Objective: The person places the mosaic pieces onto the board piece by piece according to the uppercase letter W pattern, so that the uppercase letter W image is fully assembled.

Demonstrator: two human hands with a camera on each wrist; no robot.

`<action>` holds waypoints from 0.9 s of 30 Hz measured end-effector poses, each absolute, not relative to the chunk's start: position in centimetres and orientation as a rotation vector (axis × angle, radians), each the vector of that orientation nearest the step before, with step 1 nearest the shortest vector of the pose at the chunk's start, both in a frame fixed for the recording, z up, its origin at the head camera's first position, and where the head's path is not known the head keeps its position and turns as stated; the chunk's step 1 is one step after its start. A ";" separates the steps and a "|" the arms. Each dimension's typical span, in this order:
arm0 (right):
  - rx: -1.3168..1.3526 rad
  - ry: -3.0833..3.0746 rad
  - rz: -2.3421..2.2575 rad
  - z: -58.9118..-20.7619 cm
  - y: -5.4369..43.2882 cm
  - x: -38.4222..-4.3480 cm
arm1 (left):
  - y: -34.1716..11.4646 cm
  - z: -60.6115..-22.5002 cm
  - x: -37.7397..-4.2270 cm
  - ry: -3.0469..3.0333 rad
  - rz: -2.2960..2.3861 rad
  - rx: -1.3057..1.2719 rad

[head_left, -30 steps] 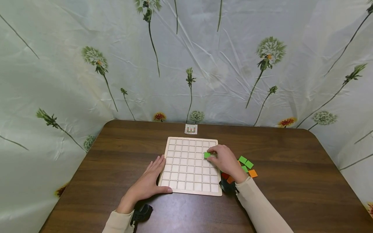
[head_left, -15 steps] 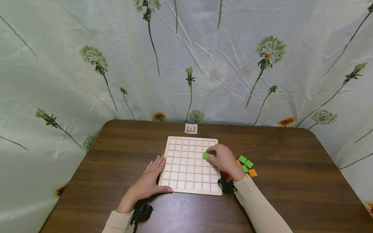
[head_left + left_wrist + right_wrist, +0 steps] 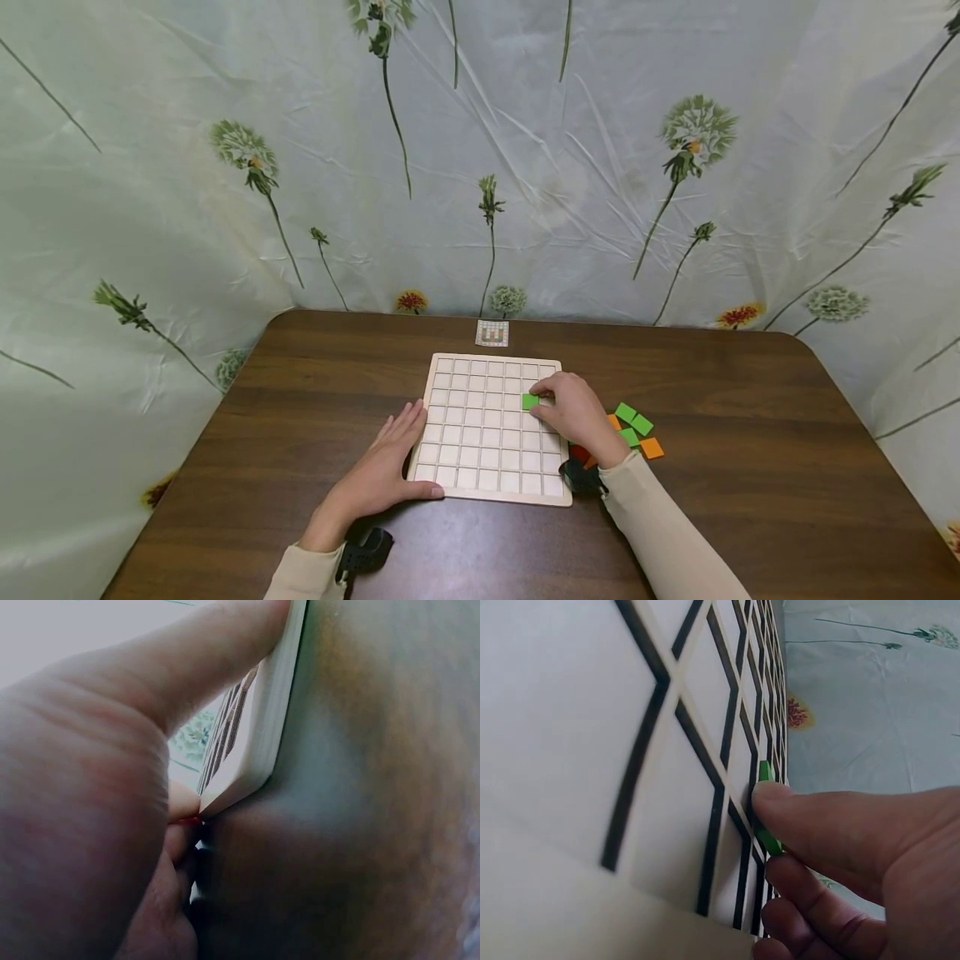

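Note:
A pale wooden grid board [image 3: 487, 497] of square cells lies on the table in the head view. My right hand [image 3: 573, 410] pinches a green square tile [image 3: 529, 402] between thumb and fingers over the board's upper right cells. In the right wrist view the tile [image 3: 767, 841] is at the grid, tilted in the picture; whether it touches the cell's bottom I cannot tell. My left hand [image 3: 380, 469] rests at the board's left edge with fingers extended, its thumb along the near edge. The left wrist view shows that thumb [image 3: 217, 652] against the board's corner.
Right of the board lie loose green tiles [image 3: 625, 412] and orange tiles [image 3: 651, 448], with a red tile [image 3: 579, 452] partly hidden by my right wrist. A small pattern card [image 3: 492, 333] lies behind the board. A flowered curtain [image 3: 600, 208] hangs beyond the brown table [image 3: 750, 450].
My right hand has shifted slightly left with the green tile in its fingers, then stayed nearly still. My left hand and the board keep their place.

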State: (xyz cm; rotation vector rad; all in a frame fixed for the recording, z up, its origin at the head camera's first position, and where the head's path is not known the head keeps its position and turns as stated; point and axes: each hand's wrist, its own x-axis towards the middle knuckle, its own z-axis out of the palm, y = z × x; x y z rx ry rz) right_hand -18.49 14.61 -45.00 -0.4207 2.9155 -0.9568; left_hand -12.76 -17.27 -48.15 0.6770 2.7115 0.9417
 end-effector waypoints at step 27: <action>-0.351 2.920 -1.158 -44.5 18.5 -16.3 | -17.1 -47.9 -12.7 2.712 0.927 0.681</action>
